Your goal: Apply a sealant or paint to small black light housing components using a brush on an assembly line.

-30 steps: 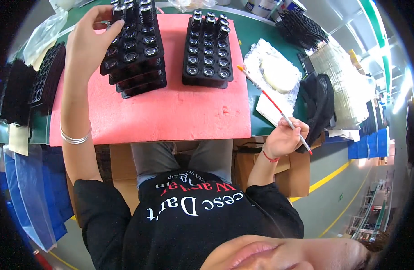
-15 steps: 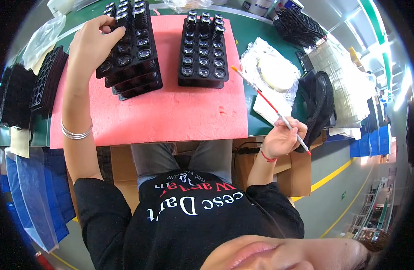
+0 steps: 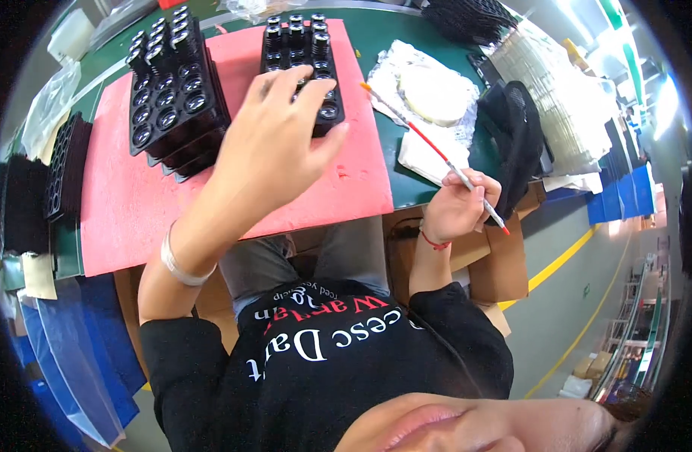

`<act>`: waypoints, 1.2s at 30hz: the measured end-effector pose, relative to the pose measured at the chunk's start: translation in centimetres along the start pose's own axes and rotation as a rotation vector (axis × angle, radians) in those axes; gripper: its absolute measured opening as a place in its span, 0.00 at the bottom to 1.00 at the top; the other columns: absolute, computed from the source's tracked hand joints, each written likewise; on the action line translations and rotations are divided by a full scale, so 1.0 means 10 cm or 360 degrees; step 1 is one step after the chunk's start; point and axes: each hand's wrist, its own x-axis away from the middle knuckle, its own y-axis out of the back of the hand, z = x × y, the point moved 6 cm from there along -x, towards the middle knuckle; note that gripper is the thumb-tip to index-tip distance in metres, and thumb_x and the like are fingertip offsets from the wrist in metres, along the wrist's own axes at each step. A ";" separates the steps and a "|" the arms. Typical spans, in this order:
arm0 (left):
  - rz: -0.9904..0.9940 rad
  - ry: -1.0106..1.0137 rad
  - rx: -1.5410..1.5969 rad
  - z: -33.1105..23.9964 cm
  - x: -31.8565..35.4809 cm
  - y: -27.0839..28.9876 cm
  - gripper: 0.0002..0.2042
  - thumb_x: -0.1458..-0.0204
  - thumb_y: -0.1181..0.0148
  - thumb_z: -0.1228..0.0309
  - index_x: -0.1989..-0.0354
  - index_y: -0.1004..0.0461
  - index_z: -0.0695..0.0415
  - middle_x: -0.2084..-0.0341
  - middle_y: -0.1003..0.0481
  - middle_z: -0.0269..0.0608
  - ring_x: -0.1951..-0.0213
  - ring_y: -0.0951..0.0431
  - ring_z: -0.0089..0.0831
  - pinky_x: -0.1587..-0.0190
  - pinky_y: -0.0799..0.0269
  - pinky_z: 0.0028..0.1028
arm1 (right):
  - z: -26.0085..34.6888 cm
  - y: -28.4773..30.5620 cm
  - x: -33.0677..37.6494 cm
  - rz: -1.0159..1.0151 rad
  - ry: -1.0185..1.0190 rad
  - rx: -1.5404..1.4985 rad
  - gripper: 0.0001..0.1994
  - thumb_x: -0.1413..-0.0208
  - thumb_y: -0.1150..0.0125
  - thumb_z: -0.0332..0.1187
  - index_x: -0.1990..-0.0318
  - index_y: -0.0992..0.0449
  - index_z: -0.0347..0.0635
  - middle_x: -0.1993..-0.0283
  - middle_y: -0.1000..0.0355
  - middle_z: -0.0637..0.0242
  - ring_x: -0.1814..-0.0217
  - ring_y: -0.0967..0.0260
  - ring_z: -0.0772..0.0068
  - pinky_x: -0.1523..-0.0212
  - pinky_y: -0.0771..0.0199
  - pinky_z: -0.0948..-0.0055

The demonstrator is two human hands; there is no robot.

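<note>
My left hand (image 3: 282, 139) reaches over the near part of the right black tray (image 3: 332, 69), thumb apart from the fingers. Nothing shows between them, and the hand covers part of that tray. Round glass-topped black pieces sit in the tray's holes, those in the far rows standing taller. To the left is a stack of similar black trays (image 3: 182, 124), the top one filled with the same pieces. My right hand (image 3: 459, 205) is closed around a thin paintbrush (image 3: 429, 145) with an orange tip and a red-and-silver handle, held off the table's right front edge.
Both sets of trays stand on a pink foam sheet (image 3: 286, 218) over the green table (image 3: 376, 30). To the right lie a round pale item (image 3: 436, 98) on crumpled wrap, a white cloth (image 3: 425, 157) and a black mesh bag (image 3: 523, 128). Empty black trays (image 3: 67, 169) stand at left.
My left hand has moved right, from the left stack to the right tray. The right hand still holds the brush. The whole view has shifted slightly.
</note>
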 end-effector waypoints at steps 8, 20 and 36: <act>0.0209 0.0284 -0.0400 0.41 -0.56 -0.77 0.25 0.55 0.53 0.51 0.55 0.35 0.59 0.64 0.32 0.57 0.61 0.35 0.53 0.55 0.39 0.40 | 0.08 0.14 -0.11 -0.0057 -0.0019 0.0065 0.08 0.50 0.59 0.31 0.69 0.38 0.35 0.74 0.36 0.59 0.78 0.39 0.69 0.74 0.38 0.76; -0.0065 0.0095 0.0406 0.01 -0.38 -0.24 0.08 0.52 0.53 0.69 0.65 0.36 0.58 0.72 0.30 0.47 0.67 0.31 0.45 0.62 0.39 0.35 | 0.34 0.40 -0.45 -0.0050 0.0577 0.0968 0.12 0.44 0.61 0.36 0.73 0.38 0.36 0.80 0.36 0.60 0.81 0.38 0.75 0.77 0.37 0.80; 0.0095 0.0956 0.1804 0.29 0.67 -0.54 0.14 0.58 0.44 0.81 0.59 0.33 0.66 0.68 0.29 0.36 0.68 0.31 0.17 0.64 0.34 0.16 | 0.16 0.20 -0.60 0.0287 0.0564 0.1398 0.10 0.47 0.51 0.33 0.74 0.32 0.34 0.82 0.34 0.67 0.81 0.37 0.82 0.79 0.38 0.86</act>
